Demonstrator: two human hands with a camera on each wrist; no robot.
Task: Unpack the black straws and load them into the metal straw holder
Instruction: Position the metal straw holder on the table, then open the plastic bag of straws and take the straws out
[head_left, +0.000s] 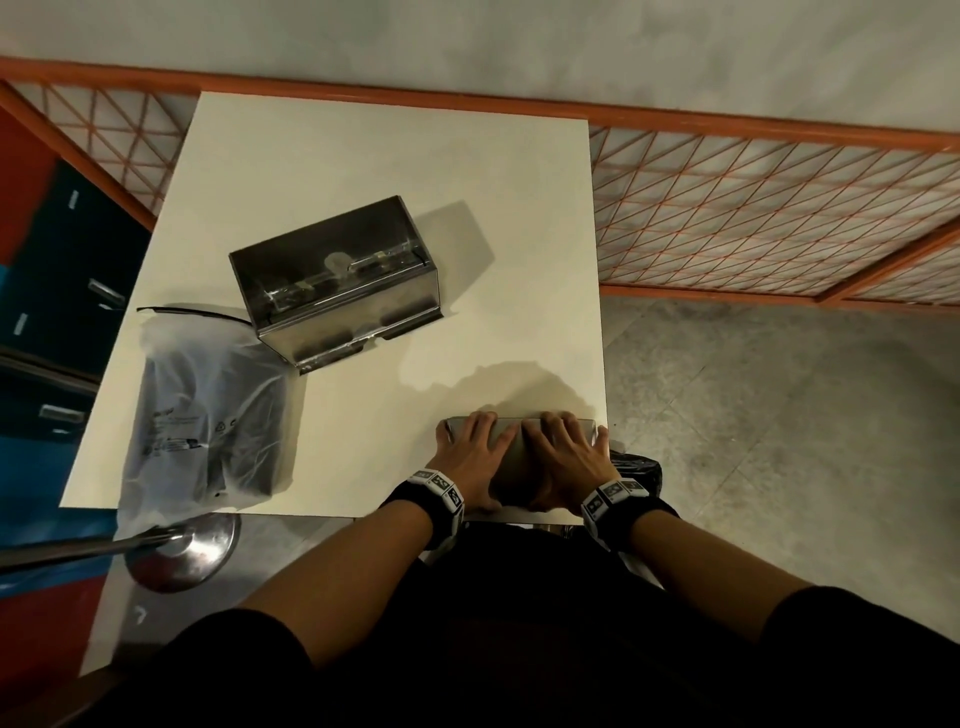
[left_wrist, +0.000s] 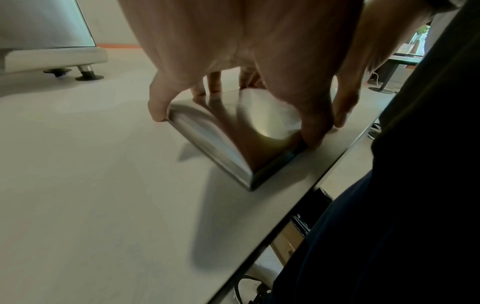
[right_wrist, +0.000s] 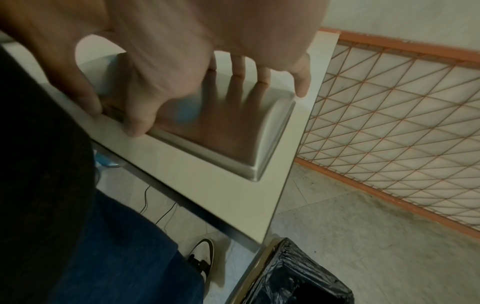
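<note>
The metal straw holder (head_left: 332, 280) stands without a lid mid-table, its inside dark. A cloudy plastic bag of black straws (head_left: 208, 415) lies to its left, one loose straw arching over the top. The holder's flat metal lid (head_left: 506, 436) lies near the table's front right corner. My left hand (head_left: 470, 441) and right hand (head_left: 563, 447) lie on top of it side by side. In the left wrist view the lid (left_wrist: 259, 115) has my left thumb on its near edge and little finger on its left edge. In the right wrist view the lid (right_wrist: 228, 133) is gripped likewise.
The white table (head_left: 363, 156) ends just right of the lid. A black-lined bin (right_wrist: 298, 277) stands on the floor below that corner. An orange lattice railing (head_left: 753, 208) runs behind. A round metal stand base (head_left: 182, 551) sits below the front left edge.
</note>
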